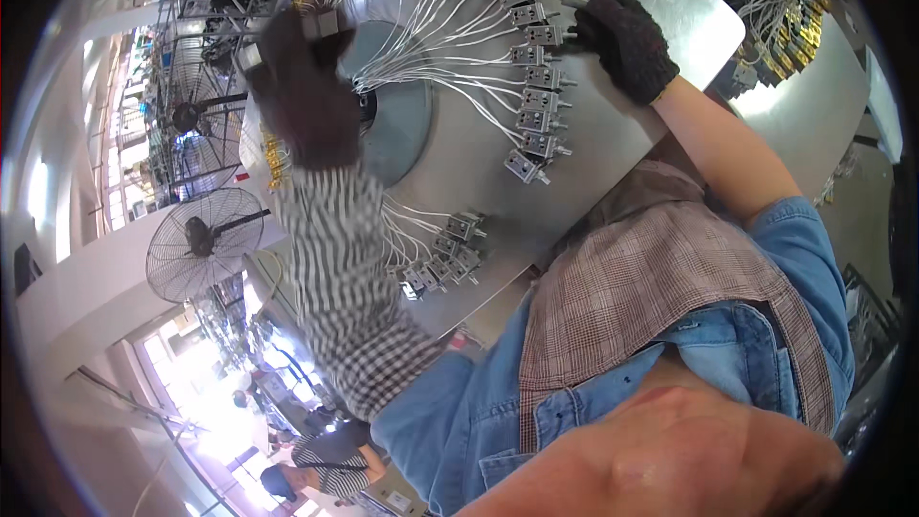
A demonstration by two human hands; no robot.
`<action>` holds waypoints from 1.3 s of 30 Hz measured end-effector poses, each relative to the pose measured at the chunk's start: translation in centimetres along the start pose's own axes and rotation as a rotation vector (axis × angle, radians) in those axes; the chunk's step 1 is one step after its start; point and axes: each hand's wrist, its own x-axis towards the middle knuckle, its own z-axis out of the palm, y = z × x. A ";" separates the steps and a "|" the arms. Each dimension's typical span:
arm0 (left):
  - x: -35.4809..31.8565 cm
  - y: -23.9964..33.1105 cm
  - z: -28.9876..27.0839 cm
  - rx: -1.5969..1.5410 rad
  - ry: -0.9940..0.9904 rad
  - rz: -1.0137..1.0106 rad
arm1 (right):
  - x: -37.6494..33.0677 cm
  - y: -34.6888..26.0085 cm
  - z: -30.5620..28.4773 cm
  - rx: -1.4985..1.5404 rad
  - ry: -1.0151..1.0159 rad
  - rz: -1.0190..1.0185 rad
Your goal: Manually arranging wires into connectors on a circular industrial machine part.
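Note:
Small silver metal units [542, 99] with white wires stand in an arc on a metal table [613, 148]. Their wires gather at a round grey disc [407, 129] in the middle. My left hand [311, 96], in a dark glove and a striped sleeve, is over the disc's left side, blurred. A small grey block [327, 23] shows between its thumb and fingers. My right hand [627, 43], also in a dark glove, is beside the arc's right side. Its closed fingers have a slim pale-tipped piece [572, 2] at their ends, close to the units; its kind is unclear.
More wired units [445, 254] lie at the table's near left. Another wired bunch with yellow ends [790, 48] sits on a second surface at the far right. Black fans [201, 236] stand at the left. A person in a dark cap [321, 469] is at the lower left.

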 end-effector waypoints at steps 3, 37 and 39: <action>-10.2 -2.1 -3.9 -0.828 -0.171 -0.959 | 0.2 -0.3 -0.1 0.043 -0.025 0.007; -11.3 1.6 4.3 -0.614 0.064 -0.892 | 10.9 -2.3 2.0 -0.164 -0.086 0.045; -8.3 3.4 5.7 -0.611 -0.055 -0.895 | 9.9 -3.2 0.6 -0.186 -0.080 0.057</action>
